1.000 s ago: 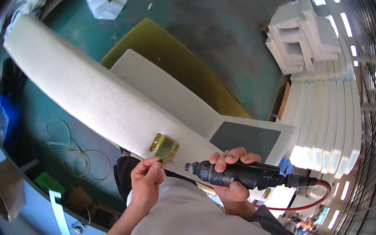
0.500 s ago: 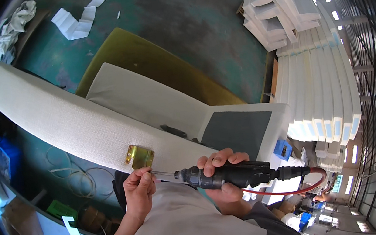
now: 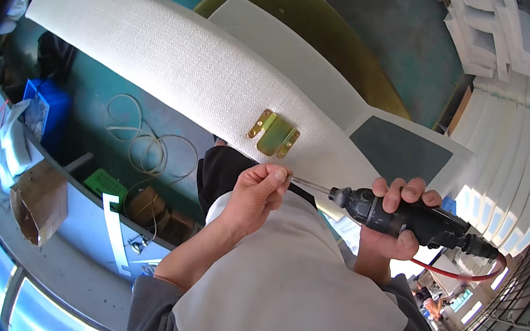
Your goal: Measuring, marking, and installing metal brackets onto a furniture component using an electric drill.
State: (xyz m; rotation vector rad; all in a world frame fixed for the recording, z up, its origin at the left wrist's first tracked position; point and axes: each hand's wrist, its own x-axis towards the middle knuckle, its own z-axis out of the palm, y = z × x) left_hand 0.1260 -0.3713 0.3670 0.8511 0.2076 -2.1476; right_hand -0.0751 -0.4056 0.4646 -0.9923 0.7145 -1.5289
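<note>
My right hand [image 3: 393, 216] is wrapped round a black pneumatic screwdriver [image 3: 428, 225], whose red hose [image 3: 450, 275] curves away at its rear end. A long thin metal bit [image 3: 310, 185] points left from its nose. At the bit's tip my left hand [image 3: 258, 194] is closed in a pinch; whatever lies between thumb and finger is too small or hidden to tell. Just beyond the fingertips, a brass-coloured metal bracket [image 3: 275, 136] with several holes rests on a long white textured upholstered piece [image 3: 199, 61]. Both hands are apart from the bracket.
A white frame with a dark grey panel [image 3: 402, 148] and an olive cushion [image 3: 327, 25] lie behind the upholstered piece. White padded parts [image 3: 508, 155] are stacked at right. Coiled hose [image 3: 143, 144], a blue bin [image 3: 50, 112] and a cardboard box [image 3: 38, 203] are at left.
My view has swung, so the bracket and upholstered piece sit further right and higher. The screwdriver now tilts down to the right. Both hands keep their holds, with the bit still at the left fingertips.
</note>
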